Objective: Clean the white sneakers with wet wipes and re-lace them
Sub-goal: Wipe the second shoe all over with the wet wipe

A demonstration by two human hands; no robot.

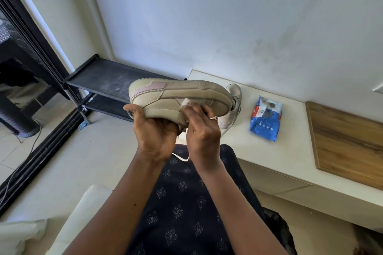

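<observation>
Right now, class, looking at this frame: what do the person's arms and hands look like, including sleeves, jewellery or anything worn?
Both forearms are bare, with no sleeves, watch or bracelets in view. The right hand wears a thin gold-coloured ring; the left hand shows no ring or glove.

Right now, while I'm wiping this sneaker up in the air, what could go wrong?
The left hand alone cups the sneaker from below, so hard rubbing with the wipe under the right hand could tip it out. The loose lace dangling over your lap might snag. Its toe looks close to the second sneaker on the counter; a swing could knock that.
</observation>
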